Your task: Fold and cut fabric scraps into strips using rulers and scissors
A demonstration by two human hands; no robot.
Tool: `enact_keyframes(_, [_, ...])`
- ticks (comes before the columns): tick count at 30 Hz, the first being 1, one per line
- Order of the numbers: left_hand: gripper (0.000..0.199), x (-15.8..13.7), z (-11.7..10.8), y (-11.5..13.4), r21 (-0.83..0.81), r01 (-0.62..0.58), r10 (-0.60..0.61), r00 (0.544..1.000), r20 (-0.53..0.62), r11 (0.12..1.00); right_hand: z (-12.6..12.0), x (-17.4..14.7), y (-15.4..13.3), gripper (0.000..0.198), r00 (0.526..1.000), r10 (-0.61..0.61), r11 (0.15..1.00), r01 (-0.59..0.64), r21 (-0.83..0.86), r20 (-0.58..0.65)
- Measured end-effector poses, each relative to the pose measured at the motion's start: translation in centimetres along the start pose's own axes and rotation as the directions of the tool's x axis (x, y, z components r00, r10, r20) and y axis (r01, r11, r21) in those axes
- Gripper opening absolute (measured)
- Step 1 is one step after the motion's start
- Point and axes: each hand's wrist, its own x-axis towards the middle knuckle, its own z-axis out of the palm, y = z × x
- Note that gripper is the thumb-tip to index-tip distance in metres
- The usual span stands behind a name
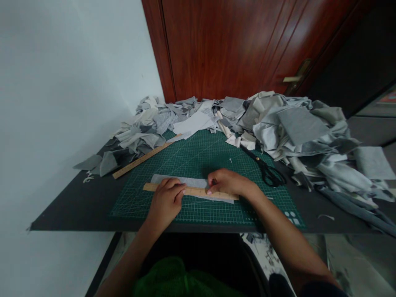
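Note:
A strip of light grey fabric [198, 181] lies flat on the green cutting mat [198, 156]. Across it runs a wooden ruler [194, 191], with fabric showing above and below. My left hand [167, 202] presses on the ruler left of its middle, fingers bent and held together over it. On the right, my right hand [228, 181] rests over the ruler and the fabric's upper edge. Its fingers are curled in and the thumb tip touches the ruler; whatever lies between them is hidden. Black-handled scissors [266, 168] lie on the mat beyond my right hand.
A second wooden ruler [145, 156] lies aslant at the mat's left edge. Grey and white fabric scraps form a large heap [303, 128] at the right and a smaller pile [142, 128] at the left. Behind the black table [77, 202] stands a reddish wooden door [222, 49].

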Motion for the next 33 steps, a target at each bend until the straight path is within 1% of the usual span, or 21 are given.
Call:
enact_keyframes(5, [0.026, -0.3, 0.1, -0.1, -0.004, 0.0, 0.0, 1.0, -0.004, 1.0, -0.2, -0.4, 0.0, 0.014, 0.999, -0.035, 0.999, 0.035, 0.001, 0.027])
enact_keyframes(8, [0.026, -0.2, 0.0, -0.2, -0.017, 0.006, -0.006, 1.0, -0.004, 1.0, -0.7, -0.8, 0.5, 0.016, 0.997, -0.048, 0.998, 0.05, -0.032, 0.056])
enact_keyframes(10, [0.025, -0.2, 0.0, -0.2, -0.026, 0.008, -0.008, 1.0, -0.001, 1.0, -1.2, -1.1, 0.9, 0.014, 0.999, -0.008, 0.996, 0.013, -0.089, 0.053])
enact_keyframes(13, [0.026, -0.2, 0.0, -0.2, -0.039, -0.007, 0.007, 1.0, -0.006, 0.999, -1.7, -1.2, 1.4, 0.005, 0.996, 0.087, 0.984, -0.086, -0.159, 0.005])
enact_keyframes(16, [0.027, -0.3, 0.0, -0.2, -0.046, -0.021, 0.02, 1.0, -0.012, 0.999, -1.8, -1.0, 1.8, 0.003, 0.995, 0.104, 0.987, -0.104, -0.125, -0.007])
enact_keyframes(21, [0.027, -0.2, -0.1, 0.1, -0.027, -0.028, 0.028, 1.0, -0.006, 0.999, -1.6, -0.4, 2.4, 0.005, 0.996, 0.088, 0.994, -0.088, -0.068, 0.0])
enact_keyframes(29, [0.031, -0.4, 0.0, 0.0, -0.017, -0.023, 0.023, 1.0, -0.005, 1.0, -2.0, -0.4, 2.7, 0.006, 0.999, 0.037, 0.999, -0.038, 0.014, 0.022])
enact_keyframes(33, [0.031, -0.5, 0.0, 0.1, 0.009, -0.043, 0.043, 0.999, -0.013, 0.999, -2.1, -0.3, 2.7, 0.006, 0.998, 0.06, 0.998, -0.06, 0.03, 0.005])
